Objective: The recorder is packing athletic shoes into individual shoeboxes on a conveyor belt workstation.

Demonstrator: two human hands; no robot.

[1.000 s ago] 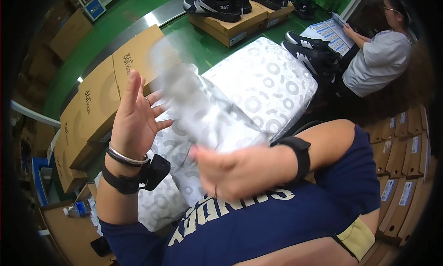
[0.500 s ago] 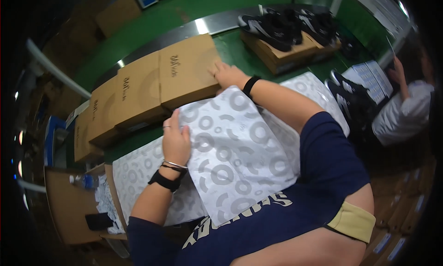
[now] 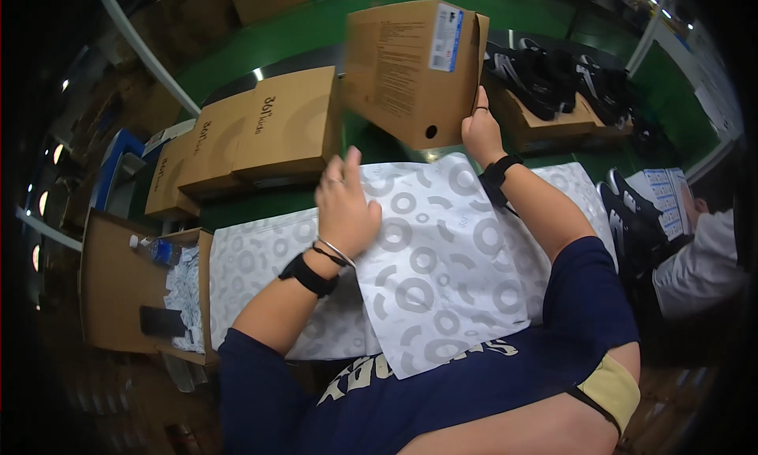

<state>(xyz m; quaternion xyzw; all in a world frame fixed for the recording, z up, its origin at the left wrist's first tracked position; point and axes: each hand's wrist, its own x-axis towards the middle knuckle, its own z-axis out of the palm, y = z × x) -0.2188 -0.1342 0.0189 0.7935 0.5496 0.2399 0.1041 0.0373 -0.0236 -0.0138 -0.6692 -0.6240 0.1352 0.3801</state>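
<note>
My right hand [image 3: 482, 136] grips a brown cardboard shoebox [image 3: 395, 72] by its right edge. The box is lifted and tilted above the table, its printed underside and a blue-and-white label facing me; the far fingers are hidden behind it. With fingers stretched up, my left hand [image 3: 347, 206] is open beside the upper left edge of a white sheet of wrapping paper [image 3: 438, 258] patterned with grey rings. That sheet lies over more patterned paper [image 3: 264, 285] and reaches my shirt.
Closed shoeboxes [image 3: 292, 123] stand in a row at left. Black shoes [image 3: 533, 80] rest on boxes at back right, with another black pair [image 3: 636, 218] near a person's pale sleeve [image 3: 699, 258]. An open carton [image 3: 126, 281] at left holds paper slips, a bottle and a dark flat object.
My right hand has raised the rightmost shoebox out of the row and tipped it up. My left hand has let go of the paper's edge, its fingers now extended.
</note>
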